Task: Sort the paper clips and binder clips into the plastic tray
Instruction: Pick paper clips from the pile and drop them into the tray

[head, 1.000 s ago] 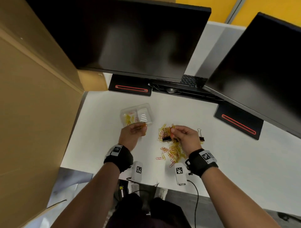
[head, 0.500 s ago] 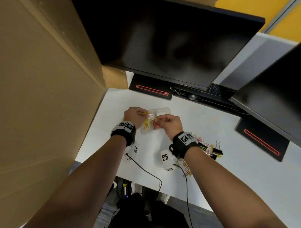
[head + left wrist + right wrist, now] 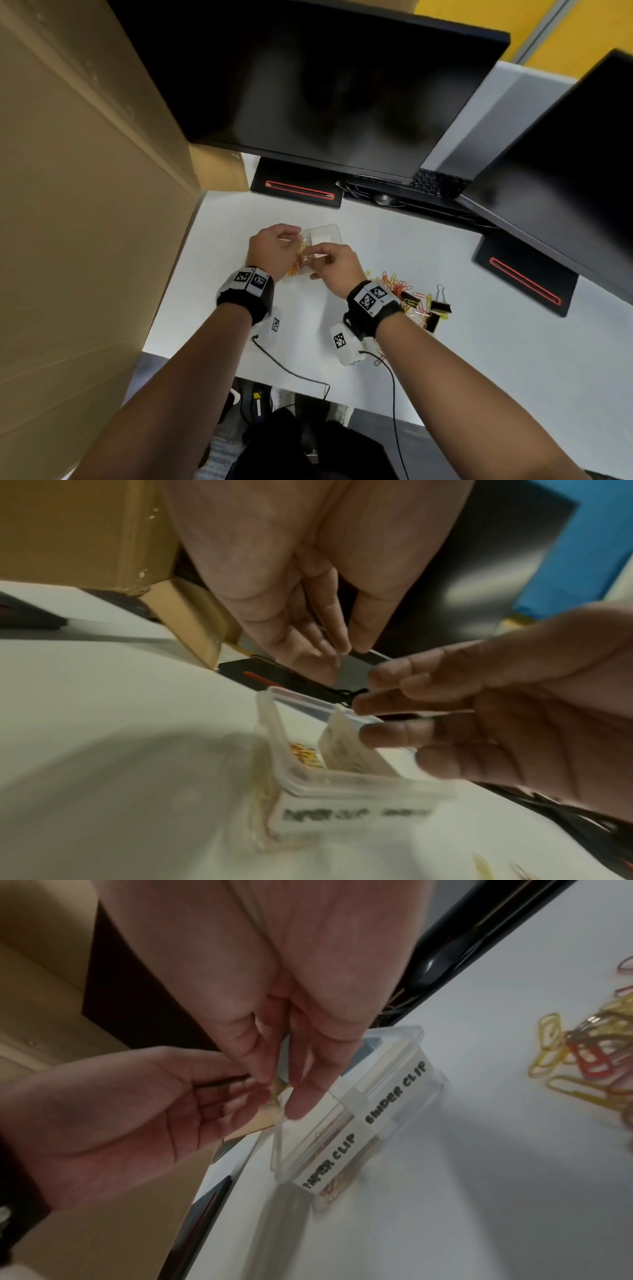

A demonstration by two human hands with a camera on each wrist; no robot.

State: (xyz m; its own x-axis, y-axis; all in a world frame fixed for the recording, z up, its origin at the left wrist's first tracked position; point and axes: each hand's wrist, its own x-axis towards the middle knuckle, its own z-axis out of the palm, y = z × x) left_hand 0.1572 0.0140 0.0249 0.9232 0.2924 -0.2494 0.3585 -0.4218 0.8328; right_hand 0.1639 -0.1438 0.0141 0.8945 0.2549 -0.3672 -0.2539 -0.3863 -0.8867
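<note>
A clear plastic tray point(image 3: 325, 230) sits on the white table. Its two compartments are labelled PAPER CLIP and BINDER CLIP point(image 3: 397, 1093). Yellow and red paper clips point(image 3: 295, 269) lie in the left compartment point(image 3: 304, 753). Both hands hover over that compartment. My left hand point(image 3: 274, 248) points its fingers down, tips close together point(image 3: 349, 650), with no clip plainly between them. My right hand point(image 3: 327, 262) has straight fingers above the tray rim point(image 3: 279, 1093). A loose pile of paper clips point(image 3: 397, 287) and black binder clips point(image 3: 440, 306) lies to the right of the right wrist.
A tall cardboard box point(image 3: 85, 205) walls off the left side. Two dark monitors point(image 3: 325, 85) overhang the back, with their stands point(image 3: 296, 186) and a keyboard point(image 3: 431, 180) beneath. Wrist-camera cables point(image 3: 291, 371) trail over the table's near edge.
One second ago my right hand was at the clip pile; it has moved left to the tray and joined the left hand. Since half a second ago both hands' fingers have loosened over the paper clip compartment.
</note>
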